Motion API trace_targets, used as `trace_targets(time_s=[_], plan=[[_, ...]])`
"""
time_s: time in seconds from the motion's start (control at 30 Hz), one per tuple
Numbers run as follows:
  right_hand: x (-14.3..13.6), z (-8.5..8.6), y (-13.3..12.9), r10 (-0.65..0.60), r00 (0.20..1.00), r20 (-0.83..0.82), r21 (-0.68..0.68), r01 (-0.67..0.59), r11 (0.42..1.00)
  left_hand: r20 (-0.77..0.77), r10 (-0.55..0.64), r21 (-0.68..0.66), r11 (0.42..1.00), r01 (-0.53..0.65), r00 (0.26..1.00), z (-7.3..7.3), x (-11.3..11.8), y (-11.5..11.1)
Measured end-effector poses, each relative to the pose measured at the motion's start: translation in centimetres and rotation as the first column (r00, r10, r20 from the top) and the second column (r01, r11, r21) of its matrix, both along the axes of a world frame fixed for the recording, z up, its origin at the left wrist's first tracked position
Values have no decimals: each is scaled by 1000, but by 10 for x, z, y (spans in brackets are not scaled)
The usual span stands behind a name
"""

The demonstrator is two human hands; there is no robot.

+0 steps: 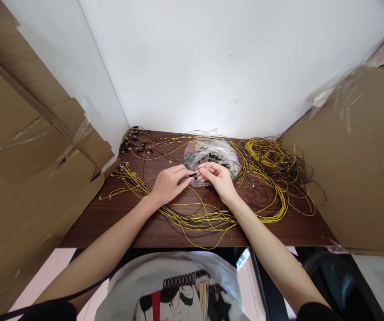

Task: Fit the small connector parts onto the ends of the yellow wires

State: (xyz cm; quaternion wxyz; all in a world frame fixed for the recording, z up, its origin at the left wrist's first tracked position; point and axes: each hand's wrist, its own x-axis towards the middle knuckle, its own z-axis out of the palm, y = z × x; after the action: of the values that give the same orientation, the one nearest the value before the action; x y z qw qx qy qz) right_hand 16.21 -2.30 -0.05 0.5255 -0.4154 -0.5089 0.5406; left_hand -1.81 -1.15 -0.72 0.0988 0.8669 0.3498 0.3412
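Observation:
My left hand pinches a small black connector between thumb and fingertips. Close beside it, my right hand is closed in a pinch at the connector's other end, where a thin dark wire seems to lead; its fingertips partly cover this. Both hands are over the near edge of a clear plastic bag that holds small black and yellow connectors. Under my wrists runs a bundle of yellow and black wires, curving across the table. White-tipped wire ends fan out left of my left hand.
A tangled coil of yellow wires lies at the back right of the brown table. Wires with black connectors are heaped at the back left. Cardboard stands on the right, more cardboard on the left, a white wall behind.

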Motion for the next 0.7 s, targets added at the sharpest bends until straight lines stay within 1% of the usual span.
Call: trace_targets(time_s=[0.23, 0.37, 0.5, 0.7], plan=[[0, 0, 0, 2, 1000, 30, -2, -2, 1000, -6, -1, -2, 1000, 1, 1000, 1, 0, 0], [1, -1, 1, 11, 1000, -11, -27, -11, 1000, 1, -2, 6, 1000, 2, 1000, 2, 0, 0], [1, -2, 2, 12, 999, -48, -16, -13, 1000, 7, 3, 9, 1000, -3, 1000, 2, 0, 0], [0, 0, 1, -3, 1000, -11, -26, 3, 1000, -5, -1, 10, 1000, 1, 1000, 1, 0, 0]])
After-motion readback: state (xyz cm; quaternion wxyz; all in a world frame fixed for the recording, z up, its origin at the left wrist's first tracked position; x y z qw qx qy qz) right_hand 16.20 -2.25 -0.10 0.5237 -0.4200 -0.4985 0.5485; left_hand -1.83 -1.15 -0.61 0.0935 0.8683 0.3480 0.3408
